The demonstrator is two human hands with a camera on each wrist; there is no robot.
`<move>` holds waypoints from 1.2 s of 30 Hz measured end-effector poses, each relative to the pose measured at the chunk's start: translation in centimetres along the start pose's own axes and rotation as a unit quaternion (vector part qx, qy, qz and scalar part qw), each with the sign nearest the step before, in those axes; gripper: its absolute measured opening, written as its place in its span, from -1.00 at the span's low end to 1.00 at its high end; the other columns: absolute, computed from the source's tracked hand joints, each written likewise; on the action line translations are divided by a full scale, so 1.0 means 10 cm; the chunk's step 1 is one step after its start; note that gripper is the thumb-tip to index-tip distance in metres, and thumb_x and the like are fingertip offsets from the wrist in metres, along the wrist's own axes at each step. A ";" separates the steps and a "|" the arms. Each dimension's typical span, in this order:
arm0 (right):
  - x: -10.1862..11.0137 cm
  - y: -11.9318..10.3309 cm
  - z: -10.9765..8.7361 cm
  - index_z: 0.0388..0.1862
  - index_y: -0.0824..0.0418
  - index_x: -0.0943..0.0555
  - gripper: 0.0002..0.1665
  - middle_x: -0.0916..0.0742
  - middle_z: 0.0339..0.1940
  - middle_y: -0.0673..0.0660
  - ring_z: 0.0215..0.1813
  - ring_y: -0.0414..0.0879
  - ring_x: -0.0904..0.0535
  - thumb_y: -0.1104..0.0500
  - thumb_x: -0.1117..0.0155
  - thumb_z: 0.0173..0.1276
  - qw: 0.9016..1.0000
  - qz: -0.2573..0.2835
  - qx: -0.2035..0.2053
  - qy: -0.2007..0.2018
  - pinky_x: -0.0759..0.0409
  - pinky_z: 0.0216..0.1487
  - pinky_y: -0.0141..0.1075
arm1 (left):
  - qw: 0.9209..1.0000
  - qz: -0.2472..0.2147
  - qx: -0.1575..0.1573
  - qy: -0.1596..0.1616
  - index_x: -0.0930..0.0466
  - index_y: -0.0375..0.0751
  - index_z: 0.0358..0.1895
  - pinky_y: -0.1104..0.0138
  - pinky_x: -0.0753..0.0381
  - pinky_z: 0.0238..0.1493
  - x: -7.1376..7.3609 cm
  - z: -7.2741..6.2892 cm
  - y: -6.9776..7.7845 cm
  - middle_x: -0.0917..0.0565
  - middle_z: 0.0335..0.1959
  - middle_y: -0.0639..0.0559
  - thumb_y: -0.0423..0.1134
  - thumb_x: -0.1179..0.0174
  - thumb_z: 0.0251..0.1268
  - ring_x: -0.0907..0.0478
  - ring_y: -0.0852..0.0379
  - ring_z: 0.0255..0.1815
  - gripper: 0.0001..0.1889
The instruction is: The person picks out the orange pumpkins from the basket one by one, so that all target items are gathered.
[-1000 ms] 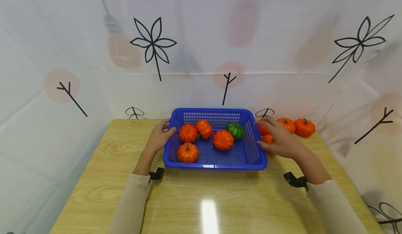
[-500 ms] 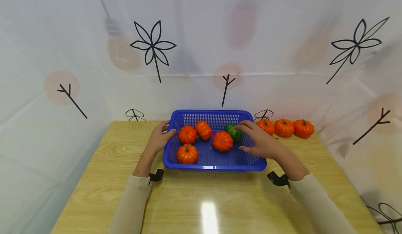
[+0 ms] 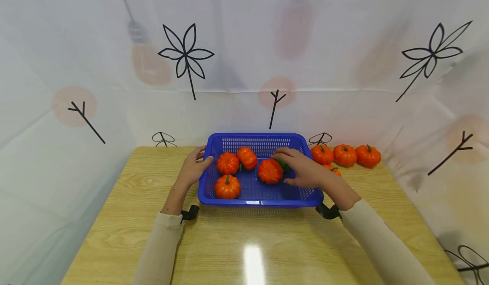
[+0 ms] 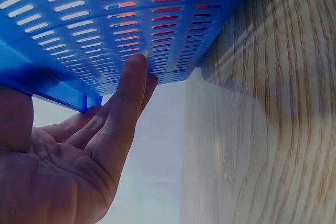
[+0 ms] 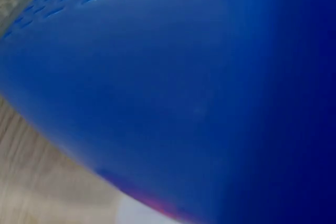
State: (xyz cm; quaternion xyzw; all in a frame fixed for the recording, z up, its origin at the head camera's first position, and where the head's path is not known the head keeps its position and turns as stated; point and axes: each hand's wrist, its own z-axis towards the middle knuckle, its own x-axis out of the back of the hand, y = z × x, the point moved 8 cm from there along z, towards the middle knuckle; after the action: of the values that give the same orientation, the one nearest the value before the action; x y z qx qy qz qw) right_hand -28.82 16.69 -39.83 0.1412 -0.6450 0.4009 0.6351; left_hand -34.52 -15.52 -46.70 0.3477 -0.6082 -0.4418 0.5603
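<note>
**Left hand clasps the basket rim, right hand spread over the green pumpkin**

Here's the left hand (image 3: 193,166), gripping the blue basket (image 3: 225,201) at its left side: thumb on the rim, fingers against the slotted outer wall, as the left wrist view shows. And over on the other side, the right hand (image 3: 303,168) reaches in across the right rim, thumb and fingers parted, nothing clasped between them! Whether the fingertips touch the green pumpkin (image 3: 284,165), I cannot tell; the hand hides most of it. The right wrist view gives us mainly a blur of blue wall.

That green one sits in the right half of the basket, and tucked right beside it is an orange pumpkin (image 3: 270,171), near the parted fingers. Into the left half we go: three more orange, a rear one (image 3: 247,158) tipped over, a middle one (image 3: 228,163) just beside it, and a front one (image 3: 227,187) with its stem up.

Outside, beyond the right rim, a row of three orange pumpkins (image 3: 345,155) lines the back of the wooden table (image 3: 214,242), with a fourth (image 3: 333,170) in front, partly hidden.
</note>
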 end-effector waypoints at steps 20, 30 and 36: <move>0.11 -0.13 0.25 0.41 0.30 -0.55 -0.21 -0.57 0.40 0.27 0.44 0.26 -0.50 0.26 -0.64 0.20 0.997 -0.044 0.040 -0.053 -0.50 0.47 0.19 | 1.000 0.002 -0.002 0.003 -0.31 -0.27 0.61 -0.13 -0.73 0.18 0.04 0.02 -0.01 -0.55 0.41 -0.38 -0.16 -0.22 0.59 -0.59 -0.34 0.35 -0.36; -0.08 -0.02 0.43 0.39 0.26 -0.57 -0.24 -0.57 0.39 0.24 0.44 0.24 -0.50 0.32 -0.61 0.19 0.990 -0.042 0.020 -0.134 -0.48 0.49 0.17 | 1.000 0.002 -0.011 0.002 -0.31 -0.28 0.61 -0.12 -0.72 0.18 0.01 0.01 -0.01 -0.55 0.42 -0.38 -0.17 -0.23 0.59 -0.59 -0.34 0.36 -0.36; -0.18 0.03 0.48 0.45 0.22 -0.55 -0.17 -0.58 0.41 0.21 0.45 0.22 -0.50 0.45 -0.54 0.15 0.986 -0.026 0.012 -0.164 -0.45 0.51 0.19 | 1.000 0.005 -0.012 0.003 -0.31 -0.29 0.60 -0.12 -0.72 0.19 0.00 0.02 -0.02 -0.56 0.40 -0.38 -0.18 -0.23 0.59 -0.59 -0.35 0.35 -0.36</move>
State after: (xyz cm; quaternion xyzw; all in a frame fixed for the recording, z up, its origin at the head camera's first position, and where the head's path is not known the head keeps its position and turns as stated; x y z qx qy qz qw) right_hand -32.11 12.95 -40.96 0.2299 -0.7314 0.3633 0.5293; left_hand -34.71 -15.55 -46.89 0.3393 -0.6026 -0.4457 0.5684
